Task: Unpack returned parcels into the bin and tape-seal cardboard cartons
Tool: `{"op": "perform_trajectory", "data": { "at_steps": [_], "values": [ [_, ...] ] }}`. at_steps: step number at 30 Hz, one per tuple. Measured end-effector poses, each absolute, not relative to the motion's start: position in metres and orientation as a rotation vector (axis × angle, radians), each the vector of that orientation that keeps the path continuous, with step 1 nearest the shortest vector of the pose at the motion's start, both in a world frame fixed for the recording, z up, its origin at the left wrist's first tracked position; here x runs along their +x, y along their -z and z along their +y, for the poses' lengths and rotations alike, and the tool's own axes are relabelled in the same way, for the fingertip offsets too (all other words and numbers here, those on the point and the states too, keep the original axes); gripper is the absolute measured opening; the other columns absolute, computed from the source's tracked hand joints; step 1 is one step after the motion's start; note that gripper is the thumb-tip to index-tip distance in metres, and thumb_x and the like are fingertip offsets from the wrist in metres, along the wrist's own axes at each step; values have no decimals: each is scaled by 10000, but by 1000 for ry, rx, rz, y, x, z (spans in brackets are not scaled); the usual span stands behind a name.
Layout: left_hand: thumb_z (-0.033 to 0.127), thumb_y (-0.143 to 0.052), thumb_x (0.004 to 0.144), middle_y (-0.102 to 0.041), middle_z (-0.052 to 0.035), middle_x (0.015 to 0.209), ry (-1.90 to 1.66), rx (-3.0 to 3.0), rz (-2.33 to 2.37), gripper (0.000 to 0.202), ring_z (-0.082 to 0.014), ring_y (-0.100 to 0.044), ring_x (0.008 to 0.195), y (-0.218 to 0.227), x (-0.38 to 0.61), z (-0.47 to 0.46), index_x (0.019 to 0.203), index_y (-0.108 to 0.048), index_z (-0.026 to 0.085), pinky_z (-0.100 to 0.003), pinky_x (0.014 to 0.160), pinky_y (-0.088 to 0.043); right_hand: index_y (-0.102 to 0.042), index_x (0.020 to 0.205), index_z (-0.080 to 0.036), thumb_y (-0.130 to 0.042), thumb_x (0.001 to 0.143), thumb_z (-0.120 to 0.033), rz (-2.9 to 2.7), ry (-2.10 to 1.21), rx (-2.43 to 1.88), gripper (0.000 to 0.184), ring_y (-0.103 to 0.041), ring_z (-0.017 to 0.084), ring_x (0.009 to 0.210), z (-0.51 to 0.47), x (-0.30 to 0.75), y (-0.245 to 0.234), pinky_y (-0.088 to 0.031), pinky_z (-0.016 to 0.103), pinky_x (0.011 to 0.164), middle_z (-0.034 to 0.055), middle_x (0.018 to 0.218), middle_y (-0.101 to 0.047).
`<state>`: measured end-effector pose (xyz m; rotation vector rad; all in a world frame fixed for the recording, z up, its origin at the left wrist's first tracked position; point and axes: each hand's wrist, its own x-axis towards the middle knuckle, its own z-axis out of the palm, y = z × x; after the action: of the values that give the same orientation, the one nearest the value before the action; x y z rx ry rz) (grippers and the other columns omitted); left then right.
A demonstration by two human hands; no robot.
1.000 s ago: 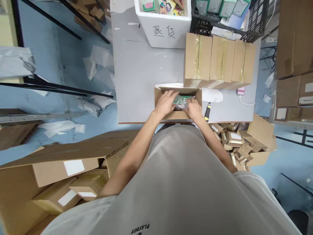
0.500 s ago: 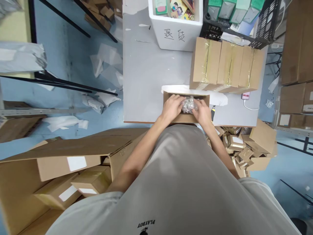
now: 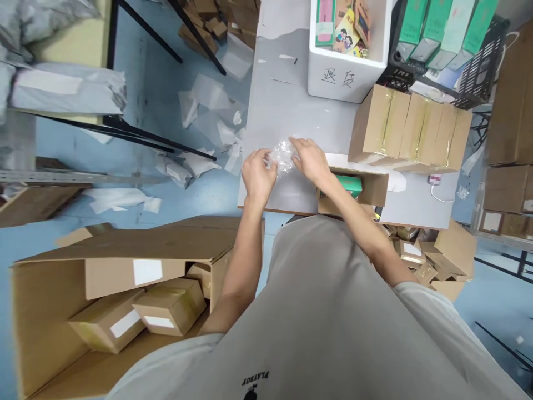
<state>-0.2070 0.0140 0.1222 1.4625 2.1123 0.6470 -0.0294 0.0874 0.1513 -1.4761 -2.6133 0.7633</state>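
Both hands hold a crumpled wad of clear bubble wrap [image 3: 283, 155] above the grey table's [image 3: 283, 111] left part. My left hand [image 3: 258, 176] grips its left side with curled fingers. My right hand [image 3: 310, 158] pinches its right side. To the right, at the table's near edge, stands a small open cardboard box [image 3: 372, 189] with a green item [image 3: 350, 183] inside. Neither hand touches that box.
Three taped cardboard boxes [image 3: 410, 130] stand in a row behind the open box. A white foam bin [image 3: 347, 72] and a black crate with green cartons [image 3: 441, 50] sit at the back. A large carton of boxes [image 3: 125, 289] lies on the floor left, small boxes [image 3: 425, 255] right.
Both hands lifted the bubble wrap out of the open box and carried it left over the table. The green item now shows uncovered in the box. The view shifted left.
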Motion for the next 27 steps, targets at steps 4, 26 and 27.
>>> {"op": "perform_trajectory", "data": {
  "at_steps": [4, 26, 27],
  "values": [
    [198, -687, 972, -785, -154, 1269, -399, 1372, 2111, 389, -349, -729, 1175, -78, -208, 14, 1356, -742, 175, -471, 1128, -522, -642, 1566, -121, -559, 1058, -60, -2842, -825, -1556, 519, -672, 349, 1397, 98, -46, -125, -550, 515, 1216, 209, 1547, -723],
    [79, -539, 1017, -649, -282, 1548, 212, 1945, 1382, 477, -426, -612, 1460, -120, -4, 16, 1457, -723, 89, -553, 1198, -533, -694, 1513, -85, -413, 1126, -52, -2543, -892, -2437, 479, -659, 315, 1466, 21, 141, -140, -584, 392, 1173, 264, 1559, -685],
    [53, -511, 1007, -575, -322, 1635, 318, 1915, 1436, 551, -455, -550, 1531, -111, 2, 21, 1535, -668, 52, -590, 1225, -507, -680, 1536, -83, -381, 1126, -27, -2545, -898, -2454, 510, -651, 305, 1484, 27, 138, -134, -585, 388, 1177, 274, 1582, -667]
  ]
}}
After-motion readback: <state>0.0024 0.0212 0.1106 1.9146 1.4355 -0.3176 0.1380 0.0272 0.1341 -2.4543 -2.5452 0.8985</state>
